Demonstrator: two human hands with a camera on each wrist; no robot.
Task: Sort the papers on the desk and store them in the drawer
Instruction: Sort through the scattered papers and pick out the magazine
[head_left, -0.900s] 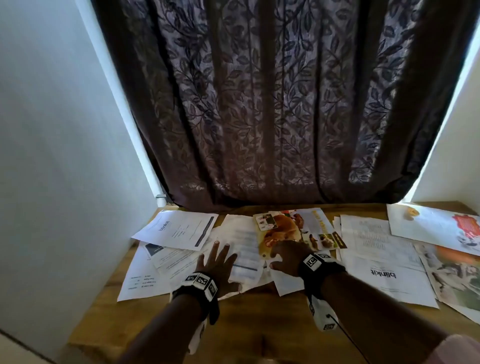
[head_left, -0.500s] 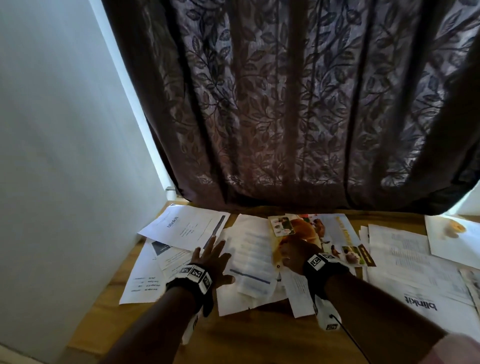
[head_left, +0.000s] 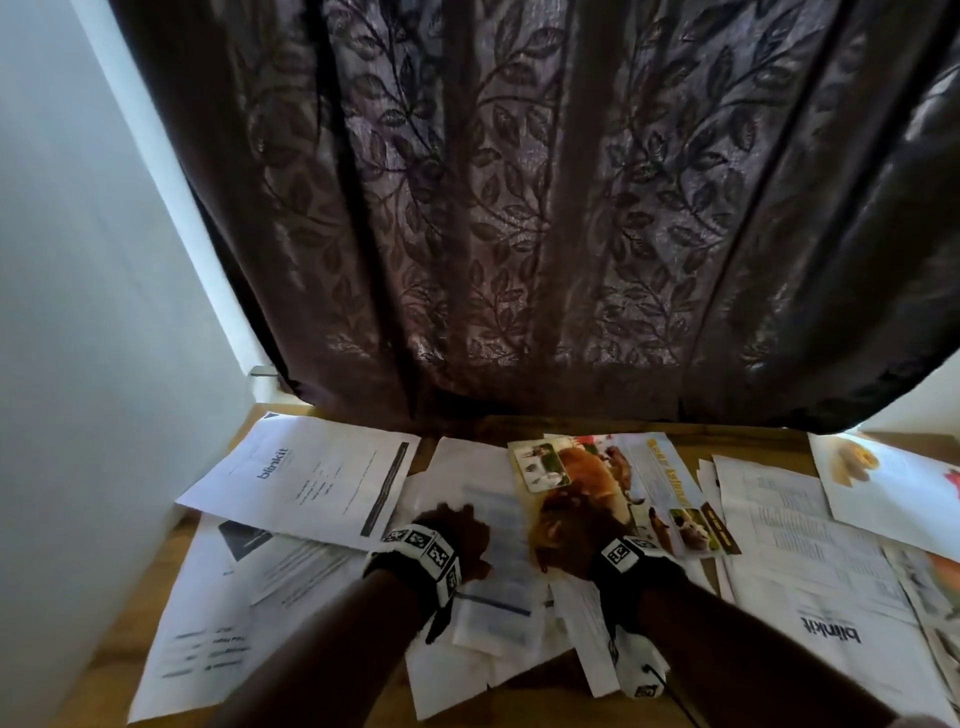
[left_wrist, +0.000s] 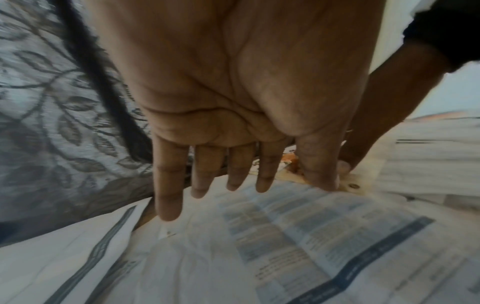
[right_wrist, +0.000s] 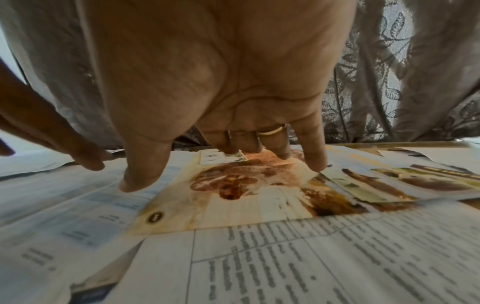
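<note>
Loose papers cover the wooden desk (head_left: 524, 696). My left hand (head_left: 457, 519) (left_wrist: 233, 191) lies with straight fingers over a white sheet printed with blue tables (head_left: 498, 551) (left_wrist: 298, 236); its thumb (left_wrist: 319, 164) touches the edge of the colour flyer. My right hand (head_left: 556, 530) (right_wrist: 221, 174) rests with its fingertips (right_wrist: 315, 164) on that animal-picture flyer (head_left: 597, 483) (right_wrist: 246, 197), holding nothing. The two hands are side by side, almost touching. No drawer is in view.
A "blinkit" sheet (head_left: 306, 478) lies at the back left and another (head_left: 831, 634) at the right, with more printed sheets (head_left: 774, 514) between. A dark leaf-patterned curtain (head_left: 519, 208) hangs behind the desk. A white wall (head_left: 78, 364) closes the left side.
My left hand has slid right across the papers, its spread fingers drawn together, and now sits close beside the right hand. The right hand stays on the flyer. The view has moved closer.
</note>
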